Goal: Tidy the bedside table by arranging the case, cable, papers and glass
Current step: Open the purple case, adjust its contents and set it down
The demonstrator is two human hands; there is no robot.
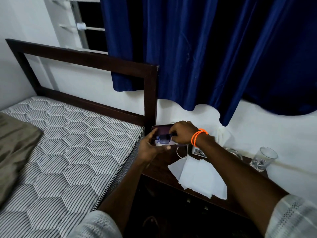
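An open dark purple case (pixel 162 128) stands at the back left of the dark wooden bedside table (pixel 159 167). My left hand (pixel 151 146) grips the case from the front left. My right hand (pixel 181 132), with orange bands at the wrist, pinches a pair of blue-framed glasses (pixel 163 140) over the case. A white cable (pixel 181 152) loops beside the case. White papers (pixel 199 177) lie fanned over the table's front edge. An empty clear glass (pixel 264 158) stands upright at the table's right end.
A small printed card or box (pixel 199 152) lies under my right wrist. A crumpled white tissue (pixel 223 136) sits by the wall. The mattress (pixel 68 143) and dark headboard (pixel 151 93) adjoin the table on the left. A blue curtain (pixel 205 57) hangs above.
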